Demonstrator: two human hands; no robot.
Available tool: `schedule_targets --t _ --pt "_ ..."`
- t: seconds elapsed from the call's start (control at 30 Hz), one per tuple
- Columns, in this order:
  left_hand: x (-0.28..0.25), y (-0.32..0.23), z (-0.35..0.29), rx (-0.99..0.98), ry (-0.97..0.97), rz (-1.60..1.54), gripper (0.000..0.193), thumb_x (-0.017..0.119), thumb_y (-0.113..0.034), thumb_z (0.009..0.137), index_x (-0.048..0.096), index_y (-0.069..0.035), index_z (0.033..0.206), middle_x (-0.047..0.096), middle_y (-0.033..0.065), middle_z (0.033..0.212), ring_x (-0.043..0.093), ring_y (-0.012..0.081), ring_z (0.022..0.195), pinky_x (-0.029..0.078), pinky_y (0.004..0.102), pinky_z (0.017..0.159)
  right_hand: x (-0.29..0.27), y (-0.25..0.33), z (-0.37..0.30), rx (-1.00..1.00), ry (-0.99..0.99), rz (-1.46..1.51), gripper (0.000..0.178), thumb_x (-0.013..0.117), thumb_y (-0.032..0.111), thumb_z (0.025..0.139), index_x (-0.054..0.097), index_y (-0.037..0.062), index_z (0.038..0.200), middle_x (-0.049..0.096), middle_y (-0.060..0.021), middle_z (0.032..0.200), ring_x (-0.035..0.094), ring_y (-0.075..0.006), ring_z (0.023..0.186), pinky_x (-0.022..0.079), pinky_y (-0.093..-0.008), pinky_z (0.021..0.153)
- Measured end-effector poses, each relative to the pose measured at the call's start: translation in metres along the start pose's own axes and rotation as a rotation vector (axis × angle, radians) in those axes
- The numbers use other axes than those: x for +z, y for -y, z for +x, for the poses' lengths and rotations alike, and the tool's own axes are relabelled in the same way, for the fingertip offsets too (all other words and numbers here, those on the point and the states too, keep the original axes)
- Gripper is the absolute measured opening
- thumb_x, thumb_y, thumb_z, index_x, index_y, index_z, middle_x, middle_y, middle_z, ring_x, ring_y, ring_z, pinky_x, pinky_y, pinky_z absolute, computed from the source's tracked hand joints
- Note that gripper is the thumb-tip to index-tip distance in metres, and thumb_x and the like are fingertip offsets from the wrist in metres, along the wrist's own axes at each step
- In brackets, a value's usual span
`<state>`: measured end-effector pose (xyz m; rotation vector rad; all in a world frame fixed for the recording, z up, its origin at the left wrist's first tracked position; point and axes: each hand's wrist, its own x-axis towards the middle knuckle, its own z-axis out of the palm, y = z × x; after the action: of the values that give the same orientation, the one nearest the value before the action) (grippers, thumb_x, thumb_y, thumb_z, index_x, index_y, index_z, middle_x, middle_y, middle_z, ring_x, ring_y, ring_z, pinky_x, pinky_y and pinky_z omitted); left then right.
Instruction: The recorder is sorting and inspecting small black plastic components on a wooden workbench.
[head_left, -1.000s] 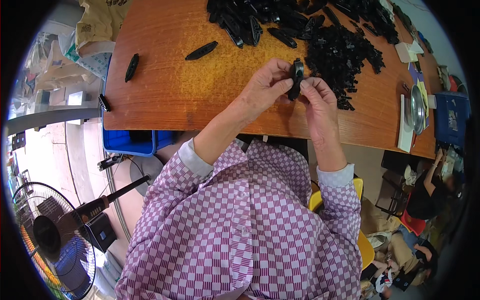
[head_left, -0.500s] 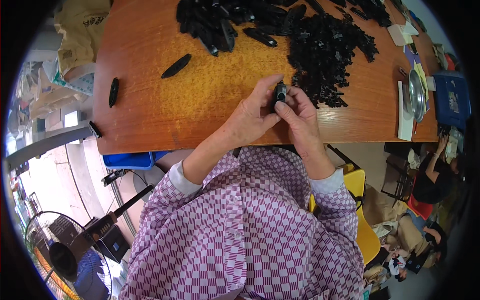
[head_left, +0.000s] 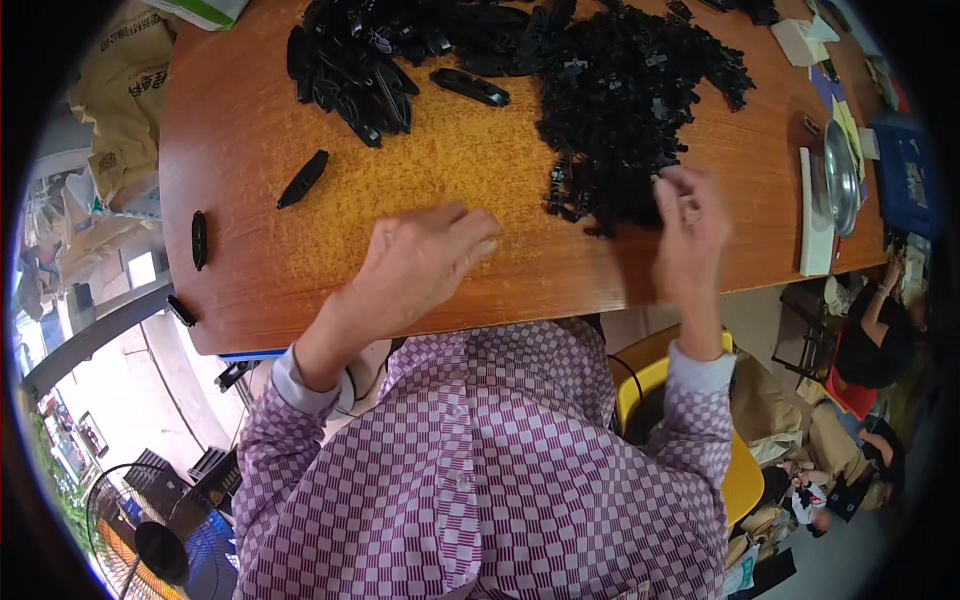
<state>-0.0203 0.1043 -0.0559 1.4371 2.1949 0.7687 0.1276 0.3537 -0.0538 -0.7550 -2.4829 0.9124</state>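
My left hand (head_left: 425, 262) hovers over the table's near part, its fingers bent and drawn together; whatever they hold, if anything, is hidden beneath them. Off to the right, my right hand (head_left: 692, 235) is raised beside a heap of small black plastic clips (head_left: 625, 120). Slightly blurred, its fingers are half bent and apart from the thumb, and I see nothing between them. A pile of long black plastic housings (head_left: 350, 75) lies at the far left of the heap. Single housings lie apart: one (head_left: 470, 87) near the pile, another (head_left: 303, 180) left of my left hand.
The wooden table (head_left: 600, 285) has two more black pieces near its left edge (head_left: 199, 240). At right are a metal dish (head_left: 840, 178), a white strip (head_left: 815, 215) and a blue bin (head_left: 905, 175). A yellow chair (head_left: 738, 480), a fan (head_left: 160, 550) and seated people are below.
My hands have come apart, the left moving left and the right moving right toward the clips' edge. The small black part held between them is out of sight. The view has shifted.
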Motion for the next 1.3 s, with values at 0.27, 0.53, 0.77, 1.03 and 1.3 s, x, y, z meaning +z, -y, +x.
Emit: schedule_targets --t 0.27,0.53,0.77,1.03,1.3 --pt "-0.025 0.045 0.08 0.184 -0.398 0.433 0.018 0.063 -0.004 0.078 0.06 -0.005 0.096 0.055 0.0064 0.088 0.058 0.0214 0.079 0.051 0.032 0.063 -0.012 -0.029 0.034 -0.202 0.079 -0.534 0.015 0.065 0.012 0.081 0.062 0.0047 0.094 0.058 -0.0081 0.089 0.056 -0.0275 0.083 0.041 -0.0381 0.076" --pt "-0.028 0.048 0.103 0.249 -0.265 0.678 0.029 0.059 0.006 0.076 0.059 -0.005 0.103 0.054 0.0076 0.093 0.055 0.0239 0.094 0.051 0.0326 0.077 -0.006 -0.033 0.035 -0.255 0.056 -0.477 0.014 0.065 0.009 0.081 0.06 0.0055 0.094 0.059 -0.0082 0.091 0.058 -0.029 0.083 0.041 -0.0376 0.073" --pt "-0.024 0.048 0.09 0.145 -0.268 0.615 0.017 0.058 0.001 0.08 0.054 -0.004 0.095 0.058 0.0109 0.092 0.057 0.0269 0.092 0.051 0.0372 0.077 -0.006 -0.037 0.034 -0.037 -0.051 -0.071 0.012 0.065 0.007 0.085 0.059 0.0037 0.095 0.064 -0.0062 0.082 0.061 -0.0164 0.069 0.046 -0.0293 0.06" --pt "-0.006 0.003 0.043 -0.181 -0.288 -0.619 0.039 0.067 -0.025 0.085 0.051 0.004 0.106 0.065 0.0137 0.086 0.065 0.0211 0.076 0.05 0.0309 0.06 -0.01 0.004 0.007 0.292 0.135 0.886 0.011 0.062 0.012 0.09 0.059 0.0068 0.1 0.067 -0.0057 0.089 0.062 -0.0111 0.073 0.046 -0.0216 0.061" --pt "0.005 -0.035 -0.005 -0.294 -0.13 -1.469 0.042 0.065 -0.022 0.09 0.042 0.0 0.119 0.064 0.0118 0.098 0.066 0.0205 0.085 0.053 0.0254 0.066 0.015 0.058 -0.028 0.319 0.344 1.091 0.011 0.062 0.011 0.09 0.059 0.0086 0.101 0.066 -0.0058 0.094 0.062 -0.0129 0.081 0.046 -0.0238 0.069"
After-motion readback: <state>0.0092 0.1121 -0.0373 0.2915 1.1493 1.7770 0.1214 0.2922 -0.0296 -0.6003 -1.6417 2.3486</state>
